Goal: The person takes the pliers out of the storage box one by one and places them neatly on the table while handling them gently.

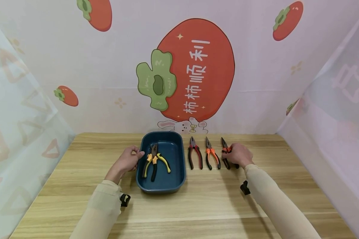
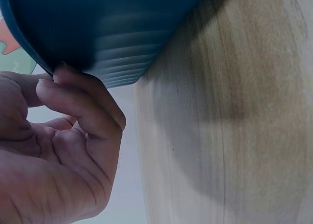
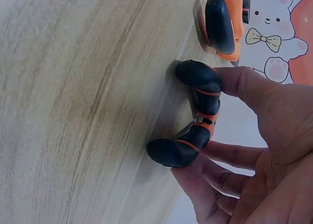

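My left hand (image 1: pixel 128 158) pinches the left rim of a dark blue plastic basin (image 1: pixel 175 166) between thumb and fingers. In the left wrist view, the curled fingers (image 2: pixel 80 94) lie against the ribbed wall. Inside the basin, pliers (image 1: pixel 154 161) with yellow and black handles overlap one another. To the right, my right hand (image 1: pixel 240 155) holds black-and-orange pliers (image 1: pixel 225 150) by the handles, their jaws pointing toward the wall. The right wrist view shows the thumb on one handle (image 3: pixel 198 77) and fingers at the other; the handle ends are close over the table.
Between the basin and my right hand lie red-and-black pliers (image 1: pixel 194 154) and orange-handled needle-nose pliers (image 1: pixel 210 154), side by side on the wooden table (image 1: pixel 197 205). A printed cloth (image 1: pixel 251 109) rises behind the table's back edge, with more cloth at both sides.
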The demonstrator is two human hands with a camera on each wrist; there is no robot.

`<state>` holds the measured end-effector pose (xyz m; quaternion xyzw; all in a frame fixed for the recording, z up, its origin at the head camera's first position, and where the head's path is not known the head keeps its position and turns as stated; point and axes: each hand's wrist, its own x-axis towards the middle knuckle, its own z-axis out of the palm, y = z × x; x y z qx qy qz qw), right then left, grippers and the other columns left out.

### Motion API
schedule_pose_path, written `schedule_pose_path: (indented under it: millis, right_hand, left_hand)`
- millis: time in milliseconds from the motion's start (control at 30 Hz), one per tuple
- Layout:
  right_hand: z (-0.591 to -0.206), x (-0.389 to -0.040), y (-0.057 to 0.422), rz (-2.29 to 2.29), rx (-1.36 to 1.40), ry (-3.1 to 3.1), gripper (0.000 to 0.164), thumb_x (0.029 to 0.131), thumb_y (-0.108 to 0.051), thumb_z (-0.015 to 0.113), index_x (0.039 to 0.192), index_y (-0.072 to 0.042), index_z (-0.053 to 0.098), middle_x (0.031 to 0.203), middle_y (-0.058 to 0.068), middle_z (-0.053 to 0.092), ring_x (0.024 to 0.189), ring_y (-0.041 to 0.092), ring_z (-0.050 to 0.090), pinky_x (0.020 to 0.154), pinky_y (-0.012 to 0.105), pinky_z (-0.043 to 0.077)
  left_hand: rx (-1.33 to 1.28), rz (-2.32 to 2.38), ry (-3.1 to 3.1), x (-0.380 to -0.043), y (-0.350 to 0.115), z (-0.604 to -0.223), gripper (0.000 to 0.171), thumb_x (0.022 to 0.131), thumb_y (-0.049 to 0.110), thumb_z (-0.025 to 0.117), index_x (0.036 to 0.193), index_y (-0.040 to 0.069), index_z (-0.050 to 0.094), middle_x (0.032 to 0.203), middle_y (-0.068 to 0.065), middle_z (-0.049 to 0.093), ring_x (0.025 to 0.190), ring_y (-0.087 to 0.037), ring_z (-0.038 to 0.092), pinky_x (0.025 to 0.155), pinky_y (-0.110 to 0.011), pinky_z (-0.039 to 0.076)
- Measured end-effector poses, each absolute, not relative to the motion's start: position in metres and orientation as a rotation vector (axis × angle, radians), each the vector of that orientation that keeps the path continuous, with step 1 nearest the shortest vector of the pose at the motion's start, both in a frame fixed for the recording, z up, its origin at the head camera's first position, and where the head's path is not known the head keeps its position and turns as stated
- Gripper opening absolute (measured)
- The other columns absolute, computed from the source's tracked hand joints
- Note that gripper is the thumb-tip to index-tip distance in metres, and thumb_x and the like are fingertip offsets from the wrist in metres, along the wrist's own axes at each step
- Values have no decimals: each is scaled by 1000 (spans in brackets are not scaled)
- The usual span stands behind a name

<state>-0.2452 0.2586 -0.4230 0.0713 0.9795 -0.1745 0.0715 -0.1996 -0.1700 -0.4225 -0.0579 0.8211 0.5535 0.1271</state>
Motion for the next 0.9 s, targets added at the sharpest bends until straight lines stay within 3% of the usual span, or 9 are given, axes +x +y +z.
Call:
schedule_pose_path:
  millis: [433,600,800,900]
  right_hand:
    - [-423,-243,258,-508,226,2949,39,86,-43,77,89,-7,60,77,8,56,70,25,53,59,37,37]
    - [-423,-240,261,-540,201,2945,51,89,-45,74,108,1,65,80,11,59,67,23,52,55,34,37]
    - [-415,-232,256,-557,155,2993,62,94,-42,70,131,6,59,116,24,66,83,30,62,63,41,50]
    - [-408,-228,248,-614,110,3016,58,94,-38,71,131,5,60,108,21,68,82,30,63,63,41,51]
  left_hand:
    - [-186,1581,2424,-200,-170,-422,20,109,21,50,110,2,46,64,-1,44,56,-16,47,52,-28,40]
    - [-197,1545,2476,-198,-168,-422,22,109,22,49,108,1,48,68,-3,45,63,-21,52,57,-33,43]
    - [-212,1531,2535,-192,-167,-424,27,109,24,49,112,-2,51,74,-6,52,64,-20,52,60,-35,46]
    - [-231,1544,2533,-187,-166,-424,30,109,25,49,117,-4,52,77,-7,53,67,-19,53,63,-36,48]
